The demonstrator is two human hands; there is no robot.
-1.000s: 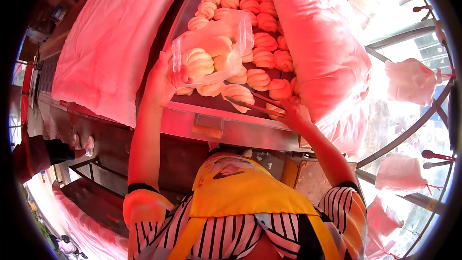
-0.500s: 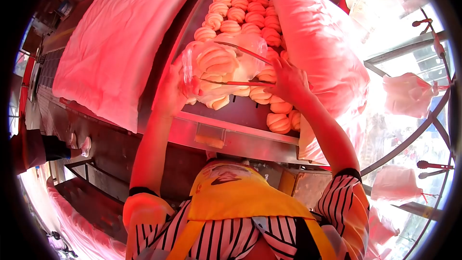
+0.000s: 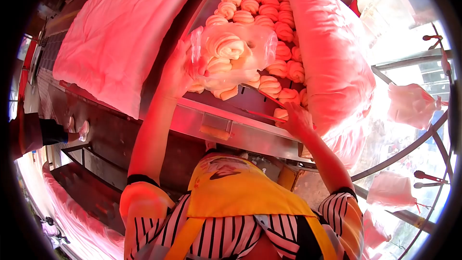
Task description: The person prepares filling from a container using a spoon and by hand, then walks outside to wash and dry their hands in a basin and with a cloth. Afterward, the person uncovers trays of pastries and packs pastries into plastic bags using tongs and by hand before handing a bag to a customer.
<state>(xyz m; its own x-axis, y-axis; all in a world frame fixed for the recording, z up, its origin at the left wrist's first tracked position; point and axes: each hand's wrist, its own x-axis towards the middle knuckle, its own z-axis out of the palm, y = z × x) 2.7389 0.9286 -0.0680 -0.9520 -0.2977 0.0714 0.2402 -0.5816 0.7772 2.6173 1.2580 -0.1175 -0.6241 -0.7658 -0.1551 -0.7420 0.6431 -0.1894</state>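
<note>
My left hand [image 3: 182, 67] grips a clear plastic bag [image 3: 263, 48] by its left side, over the tray. Inside the bag several twisted buns [image 3: 225, 47] show through the film. Tongs [image 3: 266, 95] are in my right hand [image 3: 299, 119], low at the tray's front right, their two arms spread apart. The tips point left, below the bag, with no bun visibly pinched between them. Close to the tongs lie a few twisted buns [image 3: 269, 85] at the near end of the rows. Part of one bun is hidden by my right hand.
Rows of buns fill the metal tray [image 3: 245, 139] toward the back. A thick quilted cover [image 3: 332, 67] is rolled along its right side, and another cover [image 3: 115, 43] lies to the left. Filled bags [image 3: 411, 106] hang at the right. A person's shoes [image 3: 83, 131] show far left.
My right hand has drawn the tongs away from the bag, down and to the right toward the front buns. The bag stays in my left hand, and the view has shifted slightly.
</note>
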